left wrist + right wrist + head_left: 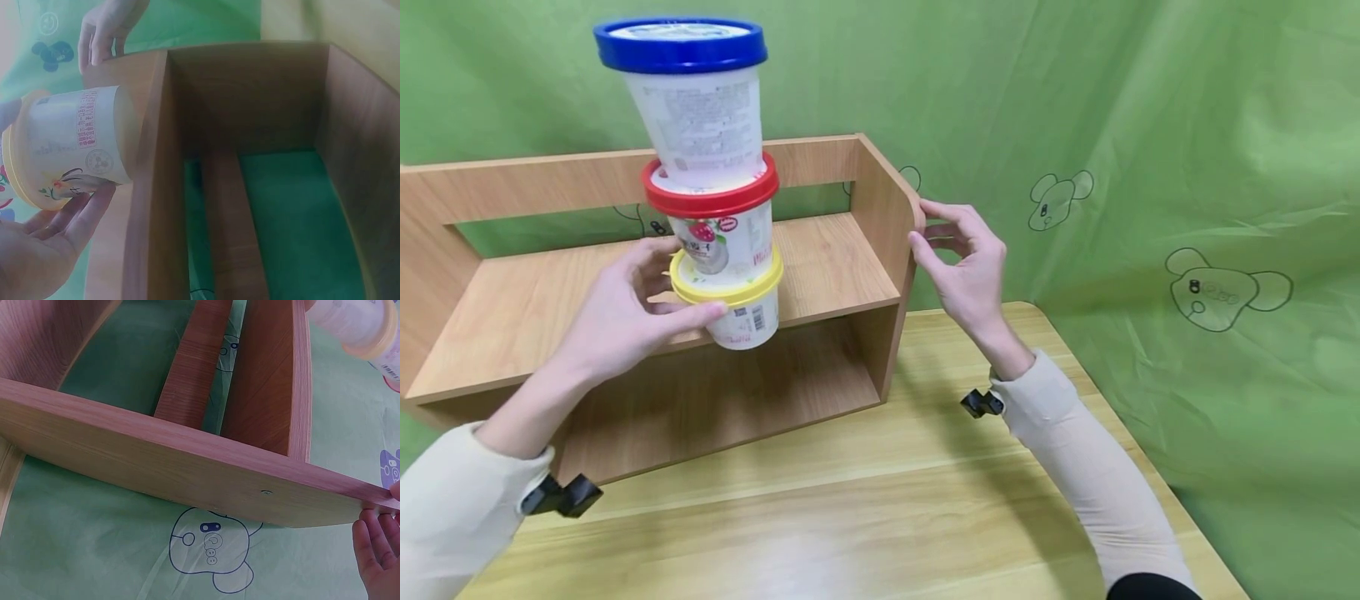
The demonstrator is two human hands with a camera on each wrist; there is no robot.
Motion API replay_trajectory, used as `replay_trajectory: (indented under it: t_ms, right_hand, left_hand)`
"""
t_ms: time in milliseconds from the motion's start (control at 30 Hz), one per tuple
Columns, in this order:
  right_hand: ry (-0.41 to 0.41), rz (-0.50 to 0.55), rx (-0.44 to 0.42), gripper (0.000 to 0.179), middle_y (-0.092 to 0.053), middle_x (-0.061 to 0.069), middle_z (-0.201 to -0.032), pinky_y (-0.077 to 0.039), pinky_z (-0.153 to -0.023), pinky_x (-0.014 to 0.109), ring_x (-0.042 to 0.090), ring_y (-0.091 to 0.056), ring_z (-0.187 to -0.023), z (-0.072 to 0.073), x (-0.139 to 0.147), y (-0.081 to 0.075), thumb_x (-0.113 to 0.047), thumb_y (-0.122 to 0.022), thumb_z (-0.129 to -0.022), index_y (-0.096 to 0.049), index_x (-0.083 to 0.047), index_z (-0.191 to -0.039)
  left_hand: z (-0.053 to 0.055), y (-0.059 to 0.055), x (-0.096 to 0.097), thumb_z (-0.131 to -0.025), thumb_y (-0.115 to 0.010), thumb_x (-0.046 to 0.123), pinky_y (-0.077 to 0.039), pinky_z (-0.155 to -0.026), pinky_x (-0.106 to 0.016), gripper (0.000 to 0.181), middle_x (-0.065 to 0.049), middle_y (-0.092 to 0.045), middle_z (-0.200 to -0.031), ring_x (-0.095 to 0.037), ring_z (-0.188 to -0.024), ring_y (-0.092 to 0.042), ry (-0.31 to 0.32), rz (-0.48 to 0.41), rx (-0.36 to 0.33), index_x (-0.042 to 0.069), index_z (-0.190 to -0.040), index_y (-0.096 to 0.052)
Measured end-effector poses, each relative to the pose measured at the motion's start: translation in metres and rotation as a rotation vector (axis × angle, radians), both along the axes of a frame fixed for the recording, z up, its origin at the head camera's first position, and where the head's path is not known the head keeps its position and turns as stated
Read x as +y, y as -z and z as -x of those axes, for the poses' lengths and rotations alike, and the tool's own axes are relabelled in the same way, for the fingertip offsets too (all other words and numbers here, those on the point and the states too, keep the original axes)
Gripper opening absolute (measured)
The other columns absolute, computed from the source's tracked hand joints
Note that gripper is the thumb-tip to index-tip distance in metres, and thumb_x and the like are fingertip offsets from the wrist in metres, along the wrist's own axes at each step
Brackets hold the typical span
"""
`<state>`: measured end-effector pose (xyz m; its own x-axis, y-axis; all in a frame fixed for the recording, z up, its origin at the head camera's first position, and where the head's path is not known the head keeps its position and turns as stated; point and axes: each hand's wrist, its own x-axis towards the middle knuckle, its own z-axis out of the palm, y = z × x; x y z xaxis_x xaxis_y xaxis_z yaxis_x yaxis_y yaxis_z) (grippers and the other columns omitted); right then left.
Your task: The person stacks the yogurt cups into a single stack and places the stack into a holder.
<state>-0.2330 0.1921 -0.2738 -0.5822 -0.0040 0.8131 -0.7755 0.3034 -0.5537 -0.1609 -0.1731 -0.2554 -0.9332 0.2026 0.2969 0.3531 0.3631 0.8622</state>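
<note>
My left hand (606, 321) grips the lowest of three stacked paper tubs, a white one with a yellow lid (756, 325). On it stands a red-lidded tub (737, 237) with a fruit picture, and on top a blue-lidded tub (700, 121). The stack leans slightly and is held up in front of the upper board of a wooden desk shelf (820, 271). In the left wrist view the fingers (94, 212) lie along the side of the yellow-lidded tub (75, 140). My right hand (966, 267) pinches the rounded front edge of the shelf's right side panel (883, 212) between thumb and fingers.
The shelf stands on a light wooden table (820, 508), with an open lower compartment (760, 383) under its upper board. A green curtain (1150, 167) with printed bear heads hangs behind and at the right, close to the table's right edge.
</note>
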Motion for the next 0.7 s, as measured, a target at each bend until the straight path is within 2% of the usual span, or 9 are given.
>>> replay_trajectory:
  t_ms: [133, 433, 700]
  right_hand:
    - [0.0, 0.002, 0.001, 0.034, -0.069, 0.031, -0.115, -0.066, -0.084, 0.021, -0.002, -0.07, -0.092, 0.0, 0.0, 0.0, 0.002, -0.075, -0.092, -0.069, 0.01, -0.125]
    - [-0.003, 0.008, 0.002, 0.034, -0.069, 0.03, -0.115, -0.066, -0.084, 0.022, -0.002, -0.07, -0.092, -0.001, 0.0, -0.001, 0.003, -0.075, -0.092, -0.069, 0.009, -0.125]
    - [-0.002, 0.01, -0.006, 0.034, -0.069, 0.03, -0.115, -0.066, -0.084, 0.022, -0.002, -0.071, -0.092, 0.0, -0.001, 0.0, 0.003, -0.075, -0.092, -0.069, 0.009, -0.125]
  left_hand:
    - [0.007, 0.0, 0.0, -0.089, -0.085, 0.015, -0.062, -0.086, -0.013, 0.068, 0.007, -0.063, -0.135, 0.002, -0.109, -0.069, -0.031, 0.023, -0.022, 0.012, -0.147, -0.05]
    - [0.025, 0.006, -0.002, -0.089, -0.084, 0.016, -0.059, -0.086, -0.008, 0.071, 0.008, -0.062, -0.132, 0.004, -0.105, -0.068, -0.045, 0.031, 0.0, 0.006, -0.149, -0.048]
    - [0.035, 0.008, -0.005, -0.09, -0.084, 0.023, -0.054, -0.084, -0.007, 0.076, -0.008, -0.061, -0.142, 0.005, -0.102, -0.065, -0.075, 0.077, 0.0, 0.005, -0.153, -0.045]
